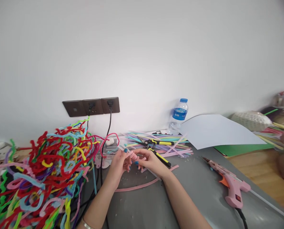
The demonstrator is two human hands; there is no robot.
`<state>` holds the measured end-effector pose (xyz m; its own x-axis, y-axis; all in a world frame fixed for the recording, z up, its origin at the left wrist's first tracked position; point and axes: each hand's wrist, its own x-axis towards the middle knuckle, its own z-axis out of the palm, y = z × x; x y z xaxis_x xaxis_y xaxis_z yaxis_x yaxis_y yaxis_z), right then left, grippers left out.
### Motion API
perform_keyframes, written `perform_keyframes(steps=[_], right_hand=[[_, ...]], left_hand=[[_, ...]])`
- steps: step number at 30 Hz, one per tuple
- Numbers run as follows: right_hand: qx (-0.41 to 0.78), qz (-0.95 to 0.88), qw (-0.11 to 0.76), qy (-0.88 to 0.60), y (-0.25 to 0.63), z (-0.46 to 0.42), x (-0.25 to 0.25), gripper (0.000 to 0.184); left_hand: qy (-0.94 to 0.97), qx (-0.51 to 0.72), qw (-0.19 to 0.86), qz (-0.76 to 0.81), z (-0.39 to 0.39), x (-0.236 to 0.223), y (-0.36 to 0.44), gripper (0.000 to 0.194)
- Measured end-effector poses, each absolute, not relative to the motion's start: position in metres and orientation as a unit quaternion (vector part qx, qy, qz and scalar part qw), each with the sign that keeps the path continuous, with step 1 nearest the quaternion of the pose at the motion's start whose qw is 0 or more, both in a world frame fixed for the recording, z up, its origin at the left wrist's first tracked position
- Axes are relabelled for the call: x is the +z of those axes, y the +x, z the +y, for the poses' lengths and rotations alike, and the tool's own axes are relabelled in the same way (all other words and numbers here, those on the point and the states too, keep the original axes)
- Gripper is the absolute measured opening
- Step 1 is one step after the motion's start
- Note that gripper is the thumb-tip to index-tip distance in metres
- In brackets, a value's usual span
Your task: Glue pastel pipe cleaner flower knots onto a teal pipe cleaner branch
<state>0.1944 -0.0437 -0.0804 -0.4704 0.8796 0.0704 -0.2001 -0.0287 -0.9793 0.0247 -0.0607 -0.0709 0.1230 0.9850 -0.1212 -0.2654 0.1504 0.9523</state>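
Note:
Both hands meet over the grey table. My left hand (119, 163) pinches a thin whitish stick, perhaps a glue stick, whose tip sticks up past the fingers. Around it, between the fingertips of both hands, a pink pipe cleaner (133, 156) is wound in a small coil. My right hand (150, 162) has its fingers closed on the coil from the other side. A longer pink pipe cleaner (142, 186) curves across the table beneath the wrists. Just behind the right hand lie yellow-and-black pliers (162, 158), partly covered by it.
A large tangle of colourful pipe cleaners (58, 165) fills the left. Pastel pipe cleaners (177, 140) lie behind the hands, near a water bottle (179, 115) by the wall. White paper (218, 130) and a pink glue gun (233, 187) lie right. A black cord (110, 127) hangs from a socket.

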Motion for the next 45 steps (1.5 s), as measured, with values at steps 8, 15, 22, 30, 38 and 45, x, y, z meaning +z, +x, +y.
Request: perform_keyframes(steps=[8, 15, 22, 30, 38, 45], right_hand=[[0.668, -0.563, 0.381, -0.304, 0.198, -0.039, -0.086, 0.046], [0.66, -0.579, 0.367, -0.308, 0.201, -0.039, -0.09, 0.045], [0.726, -0.571, 0.298, -0.242, 0.203, -0.042, -0.085, 0.054], [0.774, -0.535, 0.261, -0.216, 0.207, -0.041, -0.091, 0.051], [0.778, -0.54, 0.242, -0.21, 0.21, -0.042, -0.091, 0.047], [0.819, -0.494, 0.237, -0.173, 0.215, -0.042, -0.092, 0.06]], left_hand=[[0.366, 0.493, 0.669, 0.419, -0.058, -0.066, 0.018, 0.057], [0.331, 0.499, 0.694, 0.4, -0.061, -0.062, 0.019, 0.06], [0.322, 0.554, 0.62, 0.453, -0.056, -0.061, 0.014, 0.061], [0.314, 0.574, 0.622, 0.431, -0.053, -0.061, 0.007, 0.054], [0.336, 0.482, 0.711, 0.386, -0.056, -0.063, -0.001, 0.044], [0.369, 0.417, 0.744, 0.369, -0.059, -0.059, -0.008, 0.036]])
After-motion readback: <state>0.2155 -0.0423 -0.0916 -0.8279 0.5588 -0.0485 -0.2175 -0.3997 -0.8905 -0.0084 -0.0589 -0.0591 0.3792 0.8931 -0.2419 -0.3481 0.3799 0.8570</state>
